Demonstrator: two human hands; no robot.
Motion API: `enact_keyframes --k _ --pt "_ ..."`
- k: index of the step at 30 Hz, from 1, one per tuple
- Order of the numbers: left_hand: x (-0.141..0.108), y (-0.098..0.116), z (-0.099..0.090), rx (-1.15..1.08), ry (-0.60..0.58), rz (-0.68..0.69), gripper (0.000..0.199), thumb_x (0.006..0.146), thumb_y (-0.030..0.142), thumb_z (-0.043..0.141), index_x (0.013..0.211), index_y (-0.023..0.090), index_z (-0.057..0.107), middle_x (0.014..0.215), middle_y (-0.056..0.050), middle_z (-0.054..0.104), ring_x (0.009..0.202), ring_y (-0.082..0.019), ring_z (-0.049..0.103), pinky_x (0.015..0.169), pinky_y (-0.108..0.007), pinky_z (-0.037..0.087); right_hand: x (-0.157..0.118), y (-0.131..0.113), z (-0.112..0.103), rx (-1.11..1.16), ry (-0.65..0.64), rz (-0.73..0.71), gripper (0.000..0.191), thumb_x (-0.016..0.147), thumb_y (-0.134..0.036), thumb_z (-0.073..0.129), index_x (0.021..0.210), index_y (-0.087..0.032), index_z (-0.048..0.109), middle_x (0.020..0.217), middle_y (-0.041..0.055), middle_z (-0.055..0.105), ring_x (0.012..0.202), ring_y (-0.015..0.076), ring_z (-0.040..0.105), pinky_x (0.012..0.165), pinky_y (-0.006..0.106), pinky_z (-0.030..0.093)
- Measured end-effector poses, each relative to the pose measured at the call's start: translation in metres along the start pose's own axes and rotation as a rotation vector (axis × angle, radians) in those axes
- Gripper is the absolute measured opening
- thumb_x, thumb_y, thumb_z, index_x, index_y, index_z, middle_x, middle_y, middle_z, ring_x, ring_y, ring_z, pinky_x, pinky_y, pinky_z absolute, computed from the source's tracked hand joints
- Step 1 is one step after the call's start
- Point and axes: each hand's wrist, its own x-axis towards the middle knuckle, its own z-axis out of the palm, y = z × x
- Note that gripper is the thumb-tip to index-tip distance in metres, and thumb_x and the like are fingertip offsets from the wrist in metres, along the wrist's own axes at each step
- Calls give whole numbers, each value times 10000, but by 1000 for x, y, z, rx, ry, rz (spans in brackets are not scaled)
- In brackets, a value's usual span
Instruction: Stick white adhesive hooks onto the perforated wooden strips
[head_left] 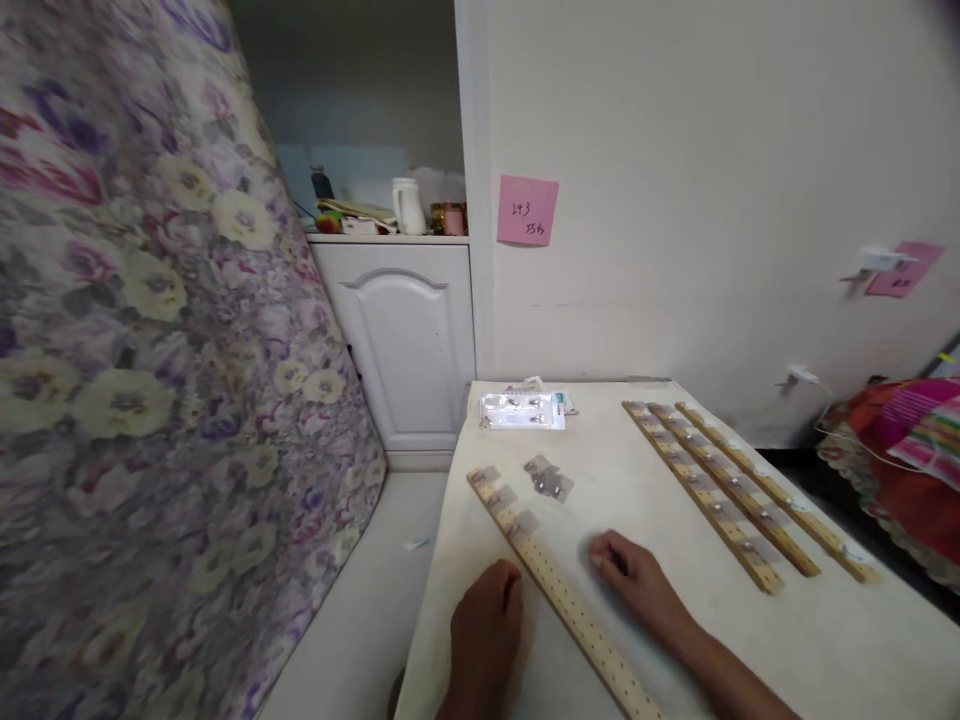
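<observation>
A long wooden strip with rows of small holes (574,605) lies slantwise on the white table, between my two hands. Several small clear plastic cards with tiny metal pieces (504,497) sit along its far end. My left hand (486,625) rests closed just left of the strip, thumb against the curled fingers. On the right side, my right hand (630,572) lies on the table in a loose fist, with nothing showing in it. Beyond the strip is a small pile of similar clear cards (549,480).
Three more wooden strips with clear cards (720,505) lie at the right of the table (592,440). A clear plastic package (521,411) sits at the back edge. A floral curtain (172,330) hangs left, near a white cabinet (409,340). The wall stands behind.
</observation>
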Motion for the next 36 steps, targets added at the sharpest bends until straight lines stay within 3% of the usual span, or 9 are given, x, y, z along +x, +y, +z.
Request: enact_keyframes --k 6,11,18,24,27,36 --pt "1 2 3 -51 -1 17 196 871 231 410 793 228 590 801 -8 662 767 -161 605 676 -237 370 89 18 4 13 149 104 206 782 -364 460 738 -197 572 629 -27 560 604 152 521 563 246 395" --pt "7 2 8 -109 -34 19 212 872 225 411 850 241 621 863 -11 685 818 -174 622 719 -255 402 126 19 14 -52 176 172 240 735 -424 542 653 -202 580 605 -14 593 596 158 535 560 247 377" --pt "8 13 6 -110 -24 -27 220 872 226 408 854 241 626 864 -15 692 816 -175 625 726 -255 416 128 28 11 -73 154 232 201 725 -351 520 586 -207 533 561 -19 573 584 152 536 531 229 357" --pt "6 17 7 -105 -31 -63 221 879 243 408 876 233 629 889 -4 694 841 -169 621 737 -249 410 130 24 11 -73 140 248 261 724 -429 535 603 -201 573 586 0 620 587 159 558 533 236 357" --pt "7 18 7 -105 -29 -61 218 879 227 412 891 237 629 898 5 696 843 -161 620 741 -240 405 133 21 14 -66 141 263 189 674 -351 571 559 -202 571 556 -5 613 561 151 546 517 232 336" --pt "6 20 5 -94 -33 -58 221 880 243 414 877 234 635 886 2 699 829 -162 627 733 -241 414 111 29 -8 65 257 217 140 695 -239 492 560 -219 459 466 -54 492 462 130 486 474 229 348"
